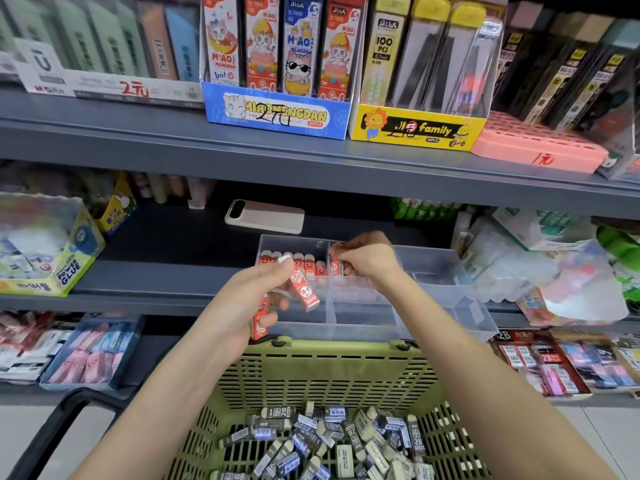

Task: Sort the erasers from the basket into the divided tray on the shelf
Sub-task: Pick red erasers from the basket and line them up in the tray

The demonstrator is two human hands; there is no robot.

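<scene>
A clear divided tray sits on the middle shelf. Its left compartment holds a row of upright red erasers. My left hand hovers over that compartment and grips a few red erasers, one pinched at the fingertips and another lower in the palm. My right hand is over the tray's middle compartment, pinching one red eraser that stands upright at the divider. Below, a green basket holds several black, blue and white erasers.
A phone lies on the shelf behind the tray. A glue box stands at the left and loose plastic packets at the right. The upper shelf edge overhangs the tray. Boxes of stationery line the lower shelf.
</scene>
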